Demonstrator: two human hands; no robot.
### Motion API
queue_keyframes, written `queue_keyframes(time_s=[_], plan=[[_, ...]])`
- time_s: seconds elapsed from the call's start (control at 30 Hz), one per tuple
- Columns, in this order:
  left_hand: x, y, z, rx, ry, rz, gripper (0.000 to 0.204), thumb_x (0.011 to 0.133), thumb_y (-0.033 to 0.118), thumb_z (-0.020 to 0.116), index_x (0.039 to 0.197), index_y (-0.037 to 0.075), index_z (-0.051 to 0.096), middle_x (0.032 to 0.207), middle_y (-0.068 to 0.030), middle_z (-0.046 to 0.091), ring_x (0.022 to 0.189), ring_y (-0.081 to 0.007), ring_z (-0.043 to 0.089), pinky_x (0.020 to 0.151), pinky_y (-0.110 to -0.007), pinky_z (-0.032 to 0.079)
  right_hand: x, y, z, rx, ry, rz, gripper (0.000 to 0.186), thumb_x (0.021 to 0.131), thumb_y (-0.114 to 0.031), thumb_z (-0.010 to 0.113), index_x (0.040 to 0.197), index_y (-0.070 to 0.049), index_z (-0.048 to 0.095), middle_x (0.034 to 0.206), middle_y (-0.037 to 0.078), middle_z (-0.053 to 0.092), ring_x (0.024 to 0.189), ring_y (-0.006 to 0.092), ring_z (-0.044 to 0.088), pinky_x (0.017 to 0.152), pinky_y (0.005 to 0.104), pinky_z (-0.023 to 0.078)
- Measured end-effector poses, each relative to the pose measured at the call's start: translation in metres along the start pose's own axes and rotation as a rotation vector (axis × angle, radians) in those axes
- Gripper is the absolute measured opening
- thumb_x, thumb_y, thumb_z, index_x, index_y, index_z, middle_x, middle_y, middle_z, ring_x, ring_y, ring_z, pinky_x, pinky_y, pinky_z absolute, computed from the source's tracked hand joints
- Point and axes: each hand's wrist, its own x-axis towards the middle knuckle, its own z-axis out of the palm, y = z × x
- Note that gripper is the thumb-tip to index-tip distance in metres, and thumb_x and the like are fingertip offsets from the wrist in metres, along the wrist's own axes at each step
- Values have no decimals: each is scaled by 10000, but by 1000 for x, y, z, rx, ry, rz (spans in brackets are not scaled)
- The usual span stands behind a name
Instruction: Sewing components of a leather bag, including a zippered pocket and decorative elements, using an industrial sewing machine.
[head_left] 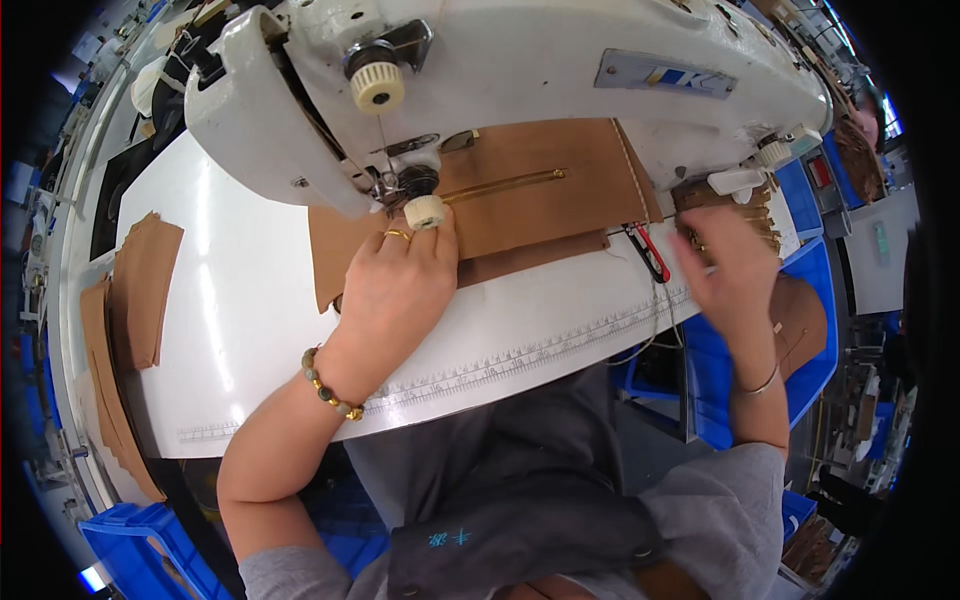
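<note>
Brown panel (525, 213) beneath the left fingers (399, 243)

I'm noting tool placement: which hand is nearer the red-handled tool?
Right. The right hand is just right of the red-handled tool, apart from it; the left hand is farther away, left of it, on the brown piece.

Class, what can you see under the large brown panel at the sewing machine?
Beneath the brown panel, a second brown layer peeks out along its near edge, above the white tabletop. The panel covers the rest, so whether the layer is separate or folded cannot be told.
</note>
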Motion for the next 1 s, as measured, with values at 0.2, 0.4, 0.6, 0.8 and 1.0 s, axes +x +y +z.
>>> queue_keyframes(time_s=[0.2, 0.4, 0.6, 0.8, 1.0], plan=[[1, 0, -1, 5, -7, -11, 466, 860, 75, 628, 1313, -25, 676, 1331, -159, 715, 999, -224, 746, 809, -327, 601, -8, -19, 11, 108, -77, -107, 322, 784, -23, 778, 1103, -40, 741, 1105, 89, 734, 949, 297, 710, 809, 391, 586], [4, -1, -2, 41, -49, -3, 481, 847, 92, 643, 1311, -27, 680, 1339, -167, 711, 830, -189, 730, 737, -302, 598, -28, 53, -18, -58, -12, -117, 378, 716, 47, 786, 1084, -32, 748, 1133, 104, 750, 1024, 308, 720, 870, 411, 584], [10, -2, 0, 48, -21, 7, 462, 840, 91, 643, 1282, -36, 688, 1291, -171, 732, 776, -187, 728, 691, -295, 599, -30, 52, -17, -92, 35, -84, 297, 809, 0, 783, 1103, -28, 756, 1179, 121, 754, 1116, 336, 713, 947, 405, 574], [15, -5, -10, 28, 51, -17, 449, 827, 82, 648, 1264, -13, 683, 1077, -124, 764, 669, -183, 694, 586, -295, 566, 4, -42, -2, 417, -150, -440, 286, 823, -44, 785, 1105, -15, 742, 1166, 145, 751, 1090, 347, 728, 938, 453, 598], [5, -8, -19, -153, 92, -85, 156, 783, 100, 686, 915, 18, 665, 940, -125, 736, 771, -205, 736, 573, -324, 585, 59, -120, 63, 591, -237, -753, 380, 897, -202, 745, 1228, -25, 689, 1297, 95, 687, 1201, 294, 674, 1033, 445, 555]])
